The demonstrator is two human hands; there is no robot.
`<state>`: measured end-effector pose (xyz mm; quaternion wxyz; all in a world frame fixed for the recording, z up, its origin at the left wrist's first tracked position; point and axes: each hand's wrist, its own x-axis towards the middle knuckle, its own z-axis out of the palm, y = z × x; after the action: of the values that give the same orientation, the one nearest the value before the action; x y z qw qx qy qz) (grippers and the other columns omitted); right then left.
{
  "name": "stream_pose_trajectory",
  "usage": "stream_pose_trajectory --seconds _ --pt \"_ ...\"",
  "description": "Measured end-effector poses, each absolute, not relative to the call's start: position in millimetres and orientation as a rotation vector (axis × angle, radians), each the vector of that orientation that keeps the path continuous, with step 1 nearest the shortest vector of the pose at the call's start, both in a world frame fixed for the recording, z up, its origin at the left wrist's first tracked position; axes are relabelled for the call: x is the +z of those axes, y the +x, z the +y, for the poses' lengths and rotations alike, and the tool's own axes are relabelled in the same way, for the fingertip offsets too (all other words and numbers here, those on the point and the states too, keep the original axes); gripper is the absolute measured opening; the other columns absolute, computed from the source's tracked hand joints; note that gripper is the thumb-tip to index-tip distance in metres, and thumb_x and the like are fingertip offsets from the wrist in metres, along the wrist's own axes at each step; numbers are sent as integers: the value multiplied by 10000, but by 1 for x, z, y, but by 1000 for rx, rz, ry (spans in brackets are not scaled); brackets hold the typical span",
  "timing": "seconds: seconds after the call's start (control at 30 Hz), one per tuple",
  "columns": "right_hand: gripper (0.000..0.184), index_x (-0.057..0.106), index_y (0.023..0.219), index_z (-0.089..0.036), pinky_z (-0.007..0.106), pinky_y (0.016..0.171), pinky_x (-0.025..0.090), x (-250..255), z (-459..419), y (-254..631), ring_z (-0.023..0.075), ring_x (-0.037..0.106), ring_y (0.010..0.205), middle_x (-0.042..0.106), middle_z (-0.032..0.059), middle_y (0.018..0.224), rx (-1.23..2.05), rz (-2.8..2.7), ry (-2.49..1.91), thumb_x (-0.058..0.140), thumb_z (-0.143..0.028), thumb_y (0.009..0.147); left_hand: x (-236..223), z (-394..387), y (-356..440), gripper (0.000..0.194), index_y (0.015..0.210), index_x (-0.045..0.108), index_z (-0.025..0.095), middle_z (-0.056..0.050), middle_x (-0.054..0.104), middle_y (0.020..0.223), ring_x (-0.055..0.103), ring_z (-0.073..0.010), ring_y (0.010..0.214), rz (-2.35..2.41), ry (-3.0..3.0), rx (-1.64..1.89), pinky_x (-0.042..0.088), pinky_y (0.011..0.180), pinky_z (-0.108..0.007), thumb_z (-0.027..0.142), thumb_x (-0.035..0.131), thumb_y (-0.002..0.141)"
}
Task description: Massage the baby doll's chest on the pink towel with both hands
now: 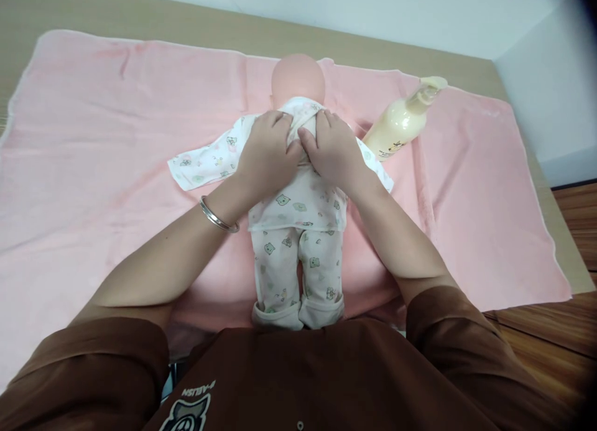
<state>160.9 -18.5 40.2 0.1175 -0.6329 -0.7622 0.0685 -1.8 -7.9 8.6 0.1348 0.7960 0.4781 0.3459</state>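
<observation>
A baby doll (298, 213) in white printed clothes lies on a pink towel (107, 126), its bald head (298, 78) pointing away from me. My left hand (268, 154) and my right hand (332, 150) rest side by side on its upper body, just below the neck. Fingers of both hands lie flat and slightly spread on the white top, thumbs meeting in the middle. The cloth is bunched a little under the fingertips. A silver bangle (218, 216) circles my left wrist.
A cream lotion bottle (403, 123) with a pump top lies tilted on the towel, just right of the doll. The towel covers a wooden table (140, 20) against a white wall. Wooden floor shows at the right.
</observation>
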Motion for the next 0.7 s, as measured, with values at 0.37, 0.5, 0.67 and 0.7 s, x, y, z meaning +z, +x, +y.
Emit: stream_pose_trajectory --seconds 0.37,0.5,0.67,0.7 --pt "456 565 1335 -3 502 1210 467 47 -43 145 355 573 1375 625 236 1353 -1 -2319 -1755 295 -274 1088 5 10 -10 257 915 520 259 -100 636 996 599 -331 1094 1554 2220 889 478 1008 -511 477 533 1051" --pt "468 639 1155 -42 487 1055 532 47 -26 152 347 665 1151 685 202 1120 126 -2205 -1839 327 -388 1108 9 3 -6 130 1138 597 211 -132 653 1212 570 -337 1232 1644 2180 836 432 1116 -509 289 527 1061" --pt "568 573 1202 -88 464 926 529 45 -11 164 348 665 1102 698 168 1119 394 -2095 -1866 356 -598 1078 13 -1 -2 200 1249 616 182 -144 639 1308 557 -363 1298 1741 2117 814 415 1147 -524 264 568 1074" --pt "562 561 1210 -94 459 920 525 44 -10 165 345 665 1098 698 164 1124 400 -2095 -1858 356 -599 1075 13 -1 -2 196 1249 618 195 -137 636 1310 553 -368 1311 1743 2102 817 411 1153 -529 268 574 1072"
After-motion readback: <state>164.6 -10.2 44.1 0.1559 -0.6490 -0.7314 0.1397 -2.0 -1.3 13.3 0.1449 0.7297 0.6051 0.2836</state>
